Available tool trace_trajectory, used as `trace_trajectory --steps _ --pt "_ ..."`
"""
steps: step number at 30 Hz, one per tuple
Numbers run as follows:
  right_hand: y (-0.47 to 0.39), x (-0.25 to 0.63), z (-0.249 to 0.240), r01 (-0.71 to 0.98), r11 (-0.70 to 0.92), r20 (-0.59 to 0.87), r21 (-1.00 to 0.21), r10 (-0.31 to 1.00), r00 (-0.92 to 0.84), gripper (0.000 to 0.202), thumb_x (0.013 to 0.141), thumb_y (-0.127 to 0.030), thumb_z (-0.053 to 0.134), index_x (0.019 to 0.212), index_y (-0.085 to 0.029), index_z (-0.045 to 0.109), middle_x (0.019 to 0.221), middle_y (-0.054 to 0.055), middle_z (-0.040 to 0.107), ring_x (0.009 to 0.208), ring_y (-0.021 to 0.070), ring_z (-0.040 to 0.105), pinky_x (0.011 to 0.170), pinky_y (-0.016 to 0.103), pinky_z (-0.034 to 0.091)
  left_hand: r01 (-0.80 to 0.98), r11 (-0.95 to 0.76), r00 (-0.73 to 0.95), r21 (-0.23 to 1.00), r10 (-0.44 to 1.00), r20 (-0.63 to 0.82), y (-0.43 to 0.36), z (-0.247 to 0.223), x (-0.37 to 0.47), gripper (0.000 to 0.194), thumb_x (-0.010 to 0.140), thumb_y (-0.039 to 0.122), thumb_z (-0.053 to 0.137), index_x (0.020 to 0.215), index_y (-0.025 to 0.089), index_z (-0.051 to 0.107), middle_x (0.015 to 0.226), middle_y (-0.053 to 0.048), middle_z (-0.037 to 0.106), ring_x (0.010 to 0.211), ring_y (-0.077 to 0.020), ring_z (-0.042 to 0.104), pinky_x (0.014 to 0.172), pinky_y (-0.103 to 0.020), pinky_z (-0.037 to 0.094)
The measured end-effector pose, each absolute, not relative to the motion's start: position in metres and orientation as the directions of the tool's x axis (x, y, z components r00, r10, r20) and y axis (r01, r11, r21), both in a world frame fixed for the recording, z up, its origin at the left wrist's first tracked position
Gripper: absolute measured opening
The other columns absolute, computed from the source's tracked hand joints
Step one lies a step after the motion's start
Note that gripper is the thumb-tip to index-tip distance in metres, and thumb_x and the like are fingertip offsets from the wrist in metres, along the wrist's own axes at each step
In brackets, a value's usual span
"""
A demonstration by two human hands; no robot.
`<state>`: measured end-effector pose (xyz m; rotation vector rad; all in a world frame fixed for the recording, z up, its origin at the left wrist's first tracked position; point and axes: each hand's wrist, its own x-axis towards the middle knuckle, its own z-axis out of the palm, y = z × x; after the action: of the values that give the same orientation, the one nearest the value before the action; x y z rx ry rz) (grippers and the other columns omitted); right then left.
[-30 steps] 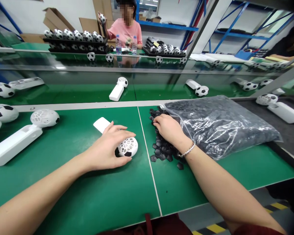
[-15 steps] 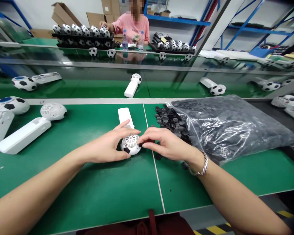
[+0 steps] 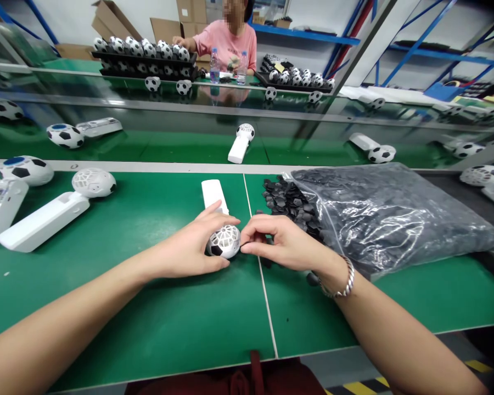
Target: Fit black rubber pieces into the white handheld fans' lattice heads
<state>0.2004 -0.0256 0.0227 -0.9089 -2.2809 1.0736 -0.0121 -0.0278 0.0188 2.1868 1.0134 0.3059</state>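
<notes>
A white handheld fan (image 3: 215, 195) lies on the green worktop, its handle pointing away from me. Its football-patterned head (image 3: 224, 242) has a white grille on top and a black patch on the near side. My left hand (image 3: 197, 241) is curved round the head from the left, thumb at the near side and fingers over the far side, holding it. At the head's right side, my right hand (image 3: 267, 238) is closed in a pinch on a small black piece (image 3: 244, 246), seen edge-on between thumb and fingertip. Part of the head is hidden under my left fingers.
Loose black pieces (image 3: 290, 200) spill from a clear plastic bag (image 3: 395, 219) on the right. More fans (image 3: 45, 219) lie at the left. Beyond a metal rail (image 3: 148, 167), other fans lie on a green belt (image 3: 168, 148). A person in pink (image 3: 234, 46) sits behind racks of football heads (image 3: 144, 60).
My right fingertips have drawn slightly right, and the black piece now shows between them. The left hand keeps its hold. Fans on the belt have shifted right; the view has moved a little.
</notes>
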Motion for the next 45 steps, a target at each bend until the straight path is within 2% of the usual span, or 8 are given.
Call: trace_trajectory --steps 5,11,20,25,28,33,37,45 --pt "-0.026 0.195 0.019 0.326 0.377 0.081 -0.867 0.752 -0.654 0.007 0.077 -0.021 0.059 0.079 -0.016 0.063 0.077 0.001 0.061 0.072 0.0114 0.055 0.069 0.025 0.045 0.582 -0.422 0.62 0.696 0.783 -0.043 -0.031 0.016 -0.006 0.051 0.071 0.033 0.063 0.118 0.023 0.045 0.132 -0.004 0.042 0.135 -0.026 0.005 0.107 -0.047 0.022" --pt "-0.023 0.189 0.008 0.243 0.127 -0.043 -0.962 0.805 -0.592 0.018 0.072 -0.031 0.065 0.072 -0.014 0.058 0.065 -0.002 0.055 0.061 0.0091 0.048 0.059 0.023 0.043 0.593 -0.399 0.547 0.699 0.837 0.014 -0.035 0.013 0.0 0.043 0.072 0.031 0.061 0.112 0.023 0.048 0.124 -0.005 0.05 0.134 -0.0285 0.007 0.105 -0.05 0.024" --pt "-0.019 0.191 0.002 0.214 0.081 -0.064 -0.973 0.801 -0.595 0.024 0.071 -0.036 0.064 0.071 -0.015 0.055 0.064 -0.004 0.05 0.059 0.0081 0.044 0.057 0.022 0.038 0.56 -0.407 0.57 0.722 0.822 0.021 -0.034 0.011 0.0 0.034 0.077 0.027 0.054 0.11 0.023 0.047 0.121 -0.005 0.05 0.135 -0.0252 0.004 0.108 -0.047 0.02" --pt "-0.02 0.188 0.003 0.224 0.046 -0.095 -0.974 0.81 -0.578 0.024 0.068 -0.034 0.067 0.069 -0.015 0.053 0.064 -0.004 0.049 0.059 0.0079 0.043 0.057 0.022 0.037 0.571 -0.428 0.587 0.701 0.809 0.015 -0.033 0.013 0.0 0.035 0.074 0.021 0.054 0.108 0.022 0.046 0.125 -0.005 0.047 0.135 -0.0247 0.007 0.107 -0.046 0.022" --pt "-0.022 0.185 0.001 0.234 0.065 -0.079 -0.97 0.826 -0.557 0.024 0.068 -0.033 0.068 0.068 -0.015 0.051 0.063 -0.005 0.048 0.058 0.0077 0.043 0.056 0.021 0.036 0.564 -0.461 0.59 0.685 0.805 0.055 -0.034 0.011 0.0 0.034 0.072 0.018 0.052 0.105 0.022 0.046 0.122 -0.006 0.048 0.135 -0.0239 0.008 0.107 -0.046 0.022" --pt "-0.025 0.179 -0.007 0.247 0.214 0.062 -0.945 0.859 -0.508 0.017 0.075 -0.026 0.061 0.07 -0.016 0.048 0.065 -0.005 0.048 0.06 0.0077 0.043 0.057 0.021 0.035 0.568 -0.492 0.556 0.66 0.82 0.133 -0.032 0.005 -0.001 0.035 0.069 0.015 0.052 0.103 0.02 0.045 0.12 -0.008 0.048 0.134 -0.0248 0.01 0.107 -0.046 0.022" --pt "-0.023 0.178 -0.01 0.281 0.217 0.049 -0.935 0.863 -0.502 0.014 0.075 -0.023 0.061 0.071 -0.016 0.049 0.065 -0.004 0.049 0.06 0.008 0.043 0.057 0.02 0.035 0.538 -0.502 0.571 0.677 0.808 0.145 -0.03 0.003 -0.002 0.034 0.068 0.015 0.053 0.1 0.021 0.046 0.118 -0.007 0.05 0.134 -0.025 0.01 0.106 -0.047 0.023" --pt "-0.025 0.178 -0.008 0.352 0.258 0.039 -0.9 0.85 -0.525 0.016 0.08 -0.029 0.054 0.075 -0.017 0.047 0.067 -0.003 0.048 0.061 0.0089 0.043 0.058 0.021 0.035 0.448 -0.476 0.616 0.757 0.778 0.124 -0.025 0.004 -0.009 0.037 0.069 0.014 0.055 0.104 0.021 0.048 0.119 -0.005 0.049 0.134 -0.0223 0.01 0.108 -0.043 0.02"
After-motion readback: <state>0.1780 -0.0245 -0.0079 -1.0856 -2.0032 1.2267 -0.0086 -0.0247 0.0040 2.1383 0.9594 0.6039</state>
